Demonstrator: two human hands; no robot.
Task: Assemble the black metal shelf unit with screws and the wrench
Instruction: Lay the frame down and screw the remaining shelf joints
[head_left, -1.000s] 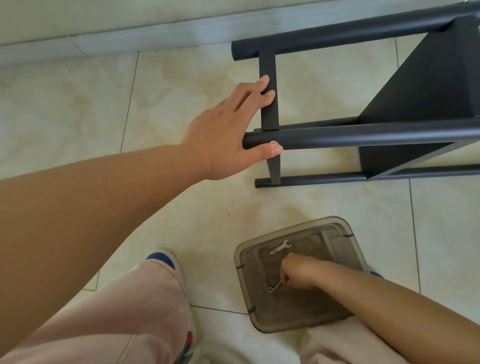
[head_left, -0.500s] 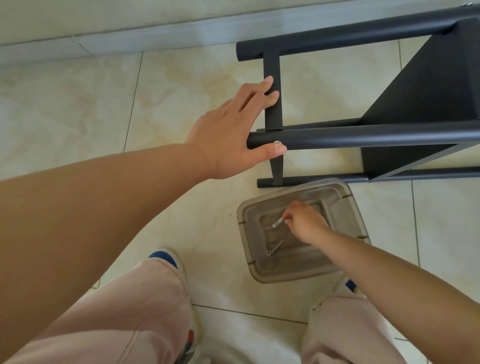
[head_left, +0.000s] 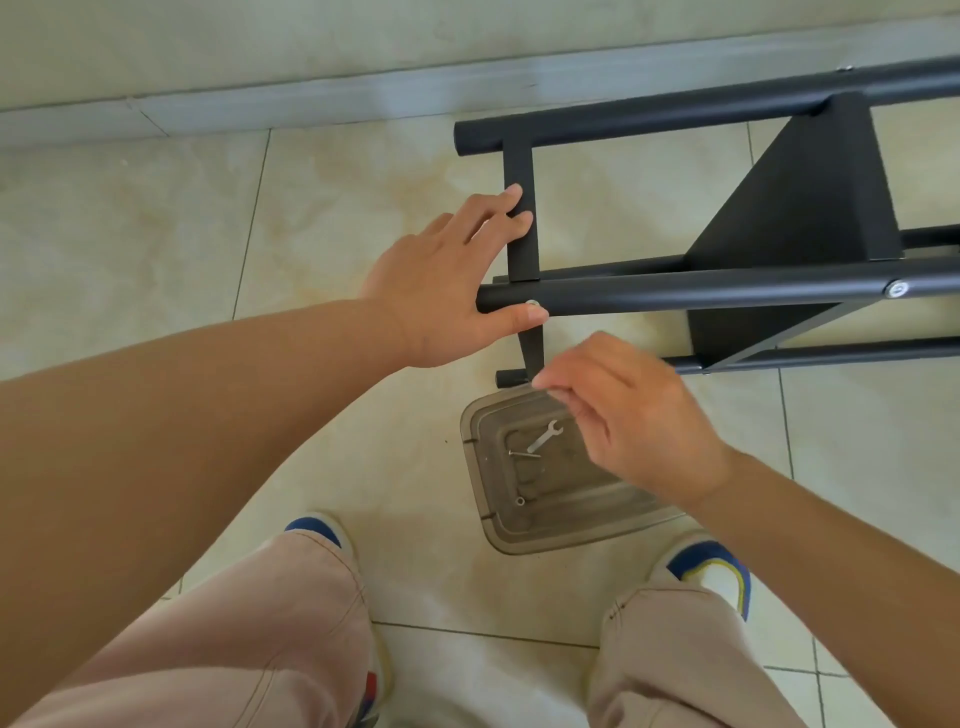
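Observation:
The black metal shelf unit (head_left: 727, 291) lies on its side on the tiled floor. My left hand (head_left: 447, 291) rests on its end: straight fingers lie on the flat crossbar (head_left: 521, 244), and the thumb presses by a silver screw head (head_left: 531, 303) on the near tube. My right hand (head_left: 623, 415) hovers above the tray with thumb and forefinger pinched together just below that tube, apparently on a small screw that the fingers mostly hide. A small silver wrench (head_left: 545, 435), a loose screw (head_left: 524, 454) and a nut (head_left: 520, 501) lie in the tray.
The translucent grey tray (head_left: 571, 535) sits on the floor between my shoes (head_left: 711, 571), touching the shelf's lowest tube (head_left: 810, 353). Another fitted screw (head_left: 897, 289) shows further right on the near tube. A wall skirting (head_left: 260, 98) runs behind.
My right hand has left the tray and risen toward the near tube with its fingers pinched. The wrench stays in the tray. My left hand has kept its hold on the frame end.

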